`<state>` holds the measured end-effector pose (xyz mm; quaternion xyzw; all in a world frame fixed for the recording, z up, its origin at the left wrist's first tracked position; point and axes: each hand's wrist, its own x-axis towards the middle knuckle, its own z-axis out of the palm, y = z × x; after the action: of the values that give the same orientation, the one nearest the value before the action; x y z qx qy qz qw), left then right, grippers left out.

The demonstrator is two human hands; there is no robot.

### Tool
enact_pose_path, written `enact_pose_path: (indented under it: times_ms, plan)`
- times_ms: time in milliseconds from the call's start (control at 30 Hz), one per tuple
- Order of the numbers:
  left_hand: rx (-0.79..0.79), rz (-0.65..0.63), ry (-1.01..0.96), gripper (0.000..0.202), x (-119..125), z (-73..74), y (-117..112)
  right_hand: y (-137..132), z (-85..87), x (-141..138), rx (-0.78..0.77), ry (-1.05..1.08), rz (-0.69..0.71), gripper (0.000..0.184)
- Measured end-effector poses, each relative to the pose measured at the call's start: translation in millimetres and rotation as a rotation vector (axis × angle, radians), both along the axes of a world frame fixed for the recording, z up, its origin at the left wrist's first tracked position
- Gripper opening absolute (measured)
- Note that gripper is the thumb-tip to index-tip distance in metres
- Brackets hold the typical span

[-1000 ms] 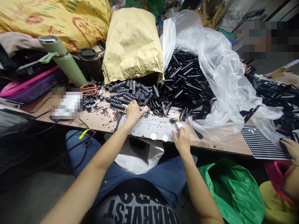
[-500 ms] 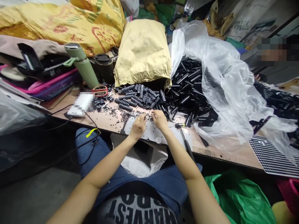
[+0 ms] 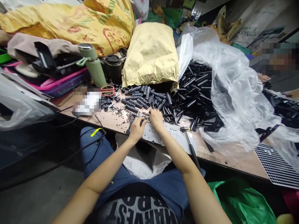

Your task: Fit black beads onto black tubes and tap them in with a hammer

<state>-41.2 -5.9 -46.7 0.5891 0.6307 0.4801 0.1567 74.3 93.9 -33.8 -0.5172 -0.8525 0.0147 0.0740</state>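
Left hand (image 3: 136,130) pinches dark piece (image 3: 141,122); my right hand (image 3: 156,119): hold unclear. Risk: bump could drop overhanging hammer (image 3: 192,150).

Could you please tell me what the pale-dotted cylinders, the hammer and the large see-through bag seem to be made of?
Pale-dotted cylinders: black, perhaps plastic or coated metal; the dots leave it open.
Hammer: shaft probably bare metal, from its silvery sheen; dark grip possibly rubber or plastic.
See-through bag: most likely thin, glossy plastic film, given its crinkles and bright creases.
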Motion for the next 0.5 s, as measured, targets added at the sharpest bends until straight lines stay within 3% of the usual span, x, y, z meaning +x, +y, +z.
enact_pose_path:
  times_ms: [100,267,500]
  plan:
    - [-0.028,-0.040,-0.032,0.027,-12,3.3,-2,-2,6.0,1,-0.099,0.252,-0.057,0.026]
    - [-0.086,-0.083,0.043,0.036,-20,7.0,-8,-22,20.0,-2,-0.332,0.818,0.003,0.021]
    - [-0.108,-0.052,0.092,0.035,-23,12.7,-16,-41,27.5,-7,-0.433,0.981,0.024,0.019]
